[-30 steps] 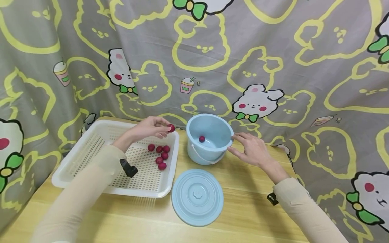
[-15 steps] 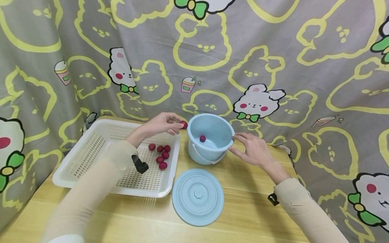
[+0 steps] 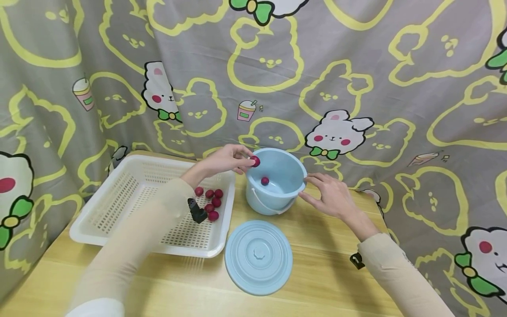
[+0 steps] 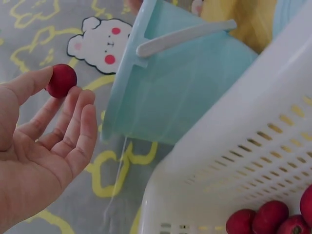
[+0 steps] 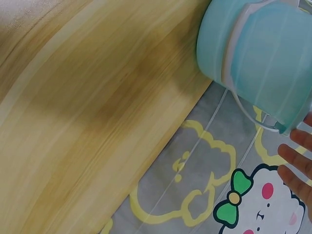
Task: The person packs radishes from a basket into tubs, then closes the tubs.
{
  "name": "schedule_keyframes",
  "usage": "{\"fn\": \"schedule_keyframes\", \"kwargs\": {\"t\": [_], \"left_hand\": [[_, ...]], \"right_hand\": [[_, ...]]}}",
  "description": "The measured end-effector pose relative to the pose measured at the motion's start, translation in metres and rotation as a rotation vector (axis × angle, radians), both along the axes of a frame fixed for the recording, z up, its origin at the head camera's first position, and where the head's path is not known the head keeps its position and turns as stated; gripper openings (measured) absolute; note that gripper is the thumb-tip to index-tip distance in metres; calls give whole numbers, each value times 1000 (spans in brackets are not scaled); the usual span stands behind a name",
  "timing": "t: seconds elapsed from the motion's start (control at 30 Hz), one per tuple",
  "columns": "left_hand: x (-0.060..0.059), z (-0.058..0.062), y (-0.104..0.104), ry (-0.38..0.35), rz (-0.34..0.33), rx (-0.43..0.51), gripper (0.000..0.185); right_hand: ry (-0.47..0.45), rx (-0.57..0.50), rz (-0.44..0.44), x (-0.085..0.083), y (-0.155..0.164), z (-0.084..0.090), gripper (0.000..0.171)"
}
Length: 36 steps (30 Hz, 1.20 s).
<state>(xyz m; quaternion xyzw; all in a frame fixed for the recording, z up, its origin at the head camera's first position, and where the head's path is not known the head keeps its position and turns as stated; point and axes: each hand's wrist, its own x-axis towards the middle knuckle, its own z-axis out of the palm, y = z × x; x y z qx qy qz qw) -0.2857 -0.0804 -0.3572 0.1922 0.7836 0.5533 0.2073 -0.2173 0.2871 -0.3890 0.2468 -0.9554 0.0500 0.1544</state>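
While a small red fruit (image 3: pixel 255 161) is pinched between thumb and fingertips of the left hand (image 3: pixel 226 160) just over the near rim of the blue bucket (image 3: pixel 276 181), the right hand (image 3: pixel 332 197) is laid against the bucket's far side, fingers loosely spread and nothing gripped. One fruit (image 3: pixel 265 181) lies inside; more remain in the white basket (image 3: pixel 119 200) on the counter (image 3: pixel 317 268). Being light, round, smooth and probably bruisable, the fruit is best taken gently across its middle.

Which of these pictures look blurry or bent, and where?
Head view: left sleeve smeared by motion; curtain bowed at the edges. Left wrist view: berry and bucket fairly sharp. Right wrist view: table soft and streaky.
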Motion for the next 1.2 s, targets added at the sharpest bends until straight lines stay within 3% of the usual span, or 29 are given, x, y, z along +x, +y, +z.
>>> {"fn": "schedule_keyframes", "kwargs": {"t": [0.53,1.2], "left_hand": [[-6,9,29,18,-50,-28,32],[-13,8,52,36,-59,-123,32]], "right_hand": [[9,-7,5,1,1,1,57],[-12,-11,8,1,1,1,57]]}}
